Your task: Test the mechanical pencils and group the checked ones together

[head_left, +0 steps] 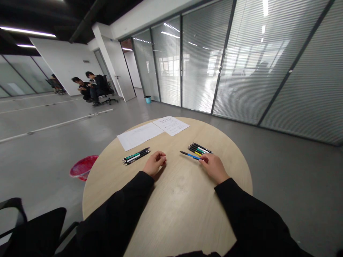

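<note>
My right hand point(215, 167) pinches a blue pen point(193, 156) with a dark tip between thumb and fingers, near its right end. The pen points left, just in front of a row of several pens point(200, 147) in black, white, green and yellow, partly hidden by the blue one and the hand. On the table's left half, my left hand point(155, 163) rests with its fingers loosely curled in; nothing shows in them. To its left lies a second bunch of several pens point(136, 156), black, green and white, side by side at a slant.
Two paper sheets, a blank-looking one point(140, 135) and a printed one point(171, 125), lie at the far edge of the round wooden table point(182, 214). A red basin point(83, 167) is on the floor at left, beside a black chair point(45, 228). Two people point(93, 87) sit farther back.
</note>
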Action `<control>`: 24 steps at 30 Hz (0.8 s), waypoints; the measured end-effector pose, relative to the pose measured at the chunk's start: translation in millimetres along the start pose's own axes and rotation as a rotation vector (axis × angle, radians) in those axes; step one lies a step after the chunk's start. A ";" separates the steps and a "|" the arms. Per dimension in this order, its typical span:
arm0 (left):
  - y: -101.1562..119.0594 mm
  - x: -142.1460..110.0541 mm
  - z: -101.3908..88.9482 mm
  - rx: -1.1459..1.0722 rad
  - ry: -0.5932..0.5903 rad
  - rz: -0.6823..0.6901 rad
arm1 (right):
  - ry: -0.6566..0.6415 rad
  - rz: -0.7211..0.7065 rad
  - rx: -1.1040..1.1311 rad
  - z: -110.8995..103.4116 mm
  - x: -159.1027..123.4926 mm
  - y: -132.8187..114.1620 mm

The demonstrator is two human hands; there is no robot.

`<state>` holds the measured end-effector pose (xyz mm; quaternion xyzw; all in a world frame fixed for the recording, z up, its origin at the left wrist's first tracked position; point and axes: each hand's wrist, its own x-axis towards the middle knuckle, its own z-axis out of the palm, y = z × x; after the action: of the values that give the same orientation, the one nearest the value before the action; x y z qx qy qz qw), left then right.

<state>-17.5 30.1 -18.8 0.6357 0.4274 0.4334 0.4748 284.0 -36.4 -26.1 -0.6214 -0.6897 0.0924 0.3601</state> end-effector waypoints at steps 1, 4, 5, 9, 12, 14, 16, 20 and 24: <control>0.2 -0.1 0.3 0.001 -0.001 0.000 | 0.010 0.012 -0.018 -2.1 -2.0 4.7; -0.1 -0.2 0.8 -0.008 -0.004 0.002 | 0.024 0.037 -0.079 -5.1 -7.5 15.0; -0.5 -0.1 0.7 -0.012 -0.005 0.003 | 0.021 0.046 -0.096 -5.2 -8.8 16.9; -1.8 0.3 -0.6 -0.006 -0.013 -0.001 | 0.005 0.080 -0.158 -4.0 -11.5 18.1; -2.2 0.6 -1.3 0.011 -0.022 0.000 | 0.006 0.091 -0.195 -3.4 -12.1 15.5; -2.2 0.8 -1.4 0.019 -0.025 -0.001 | 0.009 0.096 -0.222 -3.0 -12.4 13.8; -1.9 1.0 -1.2 0.024 -0.023 -0.004 | 0.012 0.102 -0.245 -2.3 -12.4 12.8; -0.5 0.9 -0.8 0.023 -0.029 -0.009 | 0.021 0.121 -0.266 -0.4 -11.3 12.4; 0.8 0.2 -0.3 0.020 -0.040 -0.010 | 0.029 0.124 -0.263 1.7 -9.5 12.6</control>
<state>-17.7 30.2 -18.0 0.6468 0.4254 0.4137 0.4790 292.6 -42.0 -38.2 -0.7059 -0.6508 0.0141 0.2791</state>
